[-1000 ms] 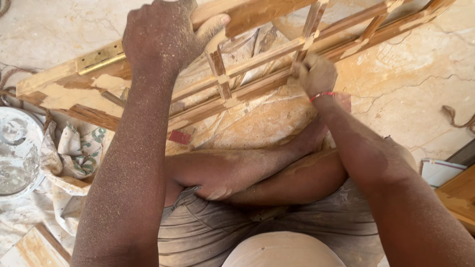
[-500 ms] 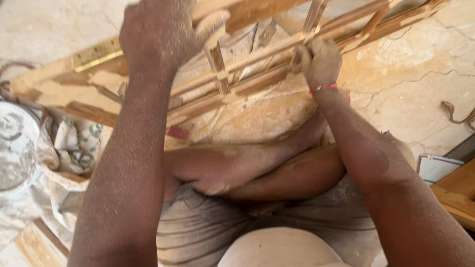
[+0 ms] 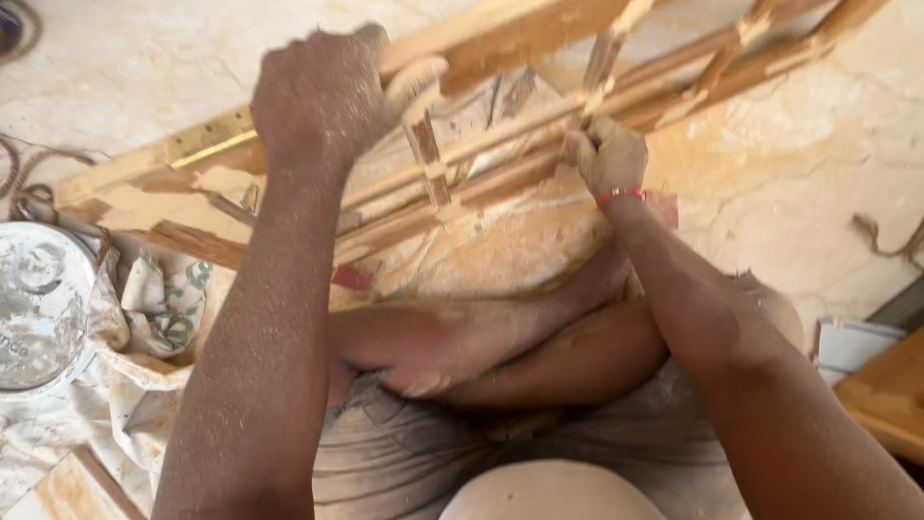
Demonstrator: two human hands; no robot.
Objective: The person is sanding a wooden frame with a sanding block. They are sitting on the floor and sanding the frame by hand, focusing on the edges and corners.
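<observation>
Person's sitting cross-legged on the pale marble floor (image 3: pixel 818 183) w/ an unfinished light-wood frame with thin slats (image 3: pixel 500 154) lying flat in front of their legs — propped low like that prob so both arms can bear down on it. Left hand (image 3: pixel 322 96) is clamped over the frame's thick top rail, fingers curled right around the wood, looks like it's there to pin the frame so it can't skid. Right hand (image 3: pixel 608 154) is pinched tight on something small against a thin slat — can't tell what exactly, maybe a bit of abrasive paper, too blurry. Fingers closed narrow, pressing down at the joint.

Everything's coated in fine sawdust, arms too, gritty matte look. Wood is raw, pale yellow, square-edged strips. There's a brass hinge (image 3: pixel 207 140) on the rail near the left hand, shiny vs the dull wood. Thin red bracelet (image 3: pixel 618 195) on the right wrist. Off to the left — a dusty round white bucket (image 3: pixel 38 308) and a crumpled patterned rag (image 3: pixel 159 308) just beside it.
</observation>
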